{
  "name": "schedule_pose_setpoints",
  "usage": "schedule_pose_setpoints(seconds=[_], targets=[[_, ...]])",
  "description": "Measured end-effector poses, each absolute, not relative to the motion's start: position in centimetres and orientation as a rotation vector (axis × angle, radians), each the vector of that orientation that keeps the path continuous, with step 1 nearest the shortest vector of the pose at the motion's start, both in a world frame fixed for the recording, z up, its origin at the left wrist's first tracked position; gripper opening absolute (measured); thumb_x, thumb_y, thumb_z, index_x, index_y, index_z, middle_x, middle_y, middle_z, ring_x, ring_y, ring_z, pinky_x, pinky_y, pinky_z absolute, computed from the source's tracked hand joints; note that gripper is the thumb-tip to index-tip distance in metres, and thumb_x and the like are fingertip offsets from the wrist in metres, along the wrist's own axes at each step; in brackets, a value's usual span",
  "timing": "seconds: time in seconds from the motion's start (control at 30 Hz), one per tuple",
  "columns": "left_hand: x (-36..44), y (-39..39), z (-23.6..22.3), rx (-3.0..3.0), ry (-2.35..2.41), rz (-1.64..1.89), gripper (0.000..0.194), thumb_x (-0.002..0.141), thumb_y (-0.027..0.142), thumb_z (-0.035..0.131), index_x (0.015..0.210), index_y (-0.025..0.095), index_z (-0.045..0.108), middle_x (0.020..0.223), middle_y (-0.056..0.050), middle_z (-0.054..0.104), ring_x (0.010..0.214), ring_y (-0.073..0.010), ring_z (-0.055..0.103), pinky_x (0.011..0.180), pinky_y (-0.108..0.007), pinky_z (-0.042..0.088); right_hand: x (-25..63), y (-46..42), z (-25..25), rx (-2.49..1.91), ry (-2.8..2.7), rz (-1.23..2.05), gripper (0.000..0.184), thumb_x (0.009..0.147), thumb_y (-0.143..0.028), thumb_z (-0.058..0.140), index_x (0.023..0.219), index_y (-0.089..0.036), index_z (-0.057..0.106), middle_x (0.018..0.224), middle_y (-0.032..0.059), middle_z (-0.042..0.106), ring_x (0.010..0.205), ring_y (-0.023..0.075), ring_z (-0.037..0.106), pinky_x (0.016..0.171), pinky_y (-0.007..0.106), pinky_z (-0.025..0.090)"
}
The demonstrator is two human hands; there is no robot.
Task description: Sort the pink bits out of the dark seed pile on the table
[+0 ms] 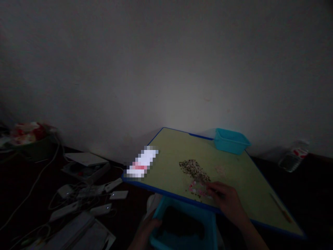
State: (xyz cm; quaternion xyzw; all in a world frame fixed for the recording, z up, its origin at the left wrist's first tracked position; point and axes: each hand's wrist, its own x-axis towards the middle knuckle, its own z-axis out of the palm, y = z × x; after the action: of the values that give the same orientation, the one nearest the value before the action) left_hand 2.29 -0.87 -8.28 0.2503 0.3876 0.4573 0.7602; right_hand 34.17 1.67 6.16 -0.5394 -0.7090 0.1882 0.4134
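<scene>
My left hand (145,229) is closed on the left rim of a blue plastic basket (213,225), just under the front edge of the board. Dark material (182,222) lies inside this basket, too dim to name. Over the pale yellow board (171,146) with a blue edge, my right hand (226,198) has its fingers pinched together; what they hold is too dark to make out. Close to those fingertips are small pink and white pieces (194,187). Beyond them spreads a pile of mixed dark and pale bits (192,168), with a small pale heap (220,170) to its right.
Another blue basket (231,141) stands at the board's back right corner. A bright, blurred-out rectangle (142,163) lies at the left edge. A thin tool with a brownish handle (286,216) rests at the right. Cables and white chargers (100,209) clutter the dark area on the left.
</scene>
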Motion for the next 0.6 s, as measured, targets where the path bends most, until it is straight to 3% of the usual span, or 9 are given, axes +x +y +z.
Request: schedule_pose_setpoints(seconds=[0.13,0.27,0.43,0.6], targets=[[2.47,-0.87,-8.47,0.546,0.791,1.014,0.041,0.064,0.037,0.082,0.102,0.022,0.081,0.085,-0.006,0.090,0.078,-0.0346,0.079,0.069,-0.041,0.056,34.27,1.15,6.20,-1.348,-1.811,0.572,0.023,0.095,-0.033,0.068,0.106,-0.027,0.087,0.103,0.0068,0.085,0.092,0.0260,0.080,0.083,0.035,0.063],[2.64,-0.78,-8.87,0.588,0.792,1.015,0.039,0.068,0.037,0.079,0.102,0.020,0.082,0.083,-0.005,0.089,0.074,-0.0318,0.079,0.067,-0.039,0.056,34.37,0.77,6.44,-1.354,-1.809,0.643,0.022,0.094,-0.037,0.070,0.102,-0.027,0.088,0.102,0.0072,0.085,0.094,0.0272,0.080,0.081,0.035,0.063],[2.78,-0.69,-8.99,0.554,0.839,1.020,0.038,0.059,0.036,0.081,0.094,0.020,0.082,0.076,-0.004,0.088,0.064,-0.0264,0.073,0.061,-0.036,0.052,34.40,0.69,6.62,-1.364,-1.788,0.661,0.023,0.092,-0.039,0.071,0.100,-0.027,0.088,0.101,0.0076,0.085,0.093,0.0276,0.080,0.082,0.036,0.062],[2.78,-0.61,-8.98,0.583,0.885,1.015,0.041,0.062,0.035,0.078,0.100,0.021,0.082,0.075,-0.004,0.087,0.065,-0.0271,0.073,0.061,-0.037,0.052,34.28,0.66,6.94,-1.351,-1.789,0.697,0.023,0.091,-0.039,0.070,0.099,-0.027,0.088,0.098,0.0075,0.085,0.091,0.0276,0.080,0.081,0.036,0.063]])
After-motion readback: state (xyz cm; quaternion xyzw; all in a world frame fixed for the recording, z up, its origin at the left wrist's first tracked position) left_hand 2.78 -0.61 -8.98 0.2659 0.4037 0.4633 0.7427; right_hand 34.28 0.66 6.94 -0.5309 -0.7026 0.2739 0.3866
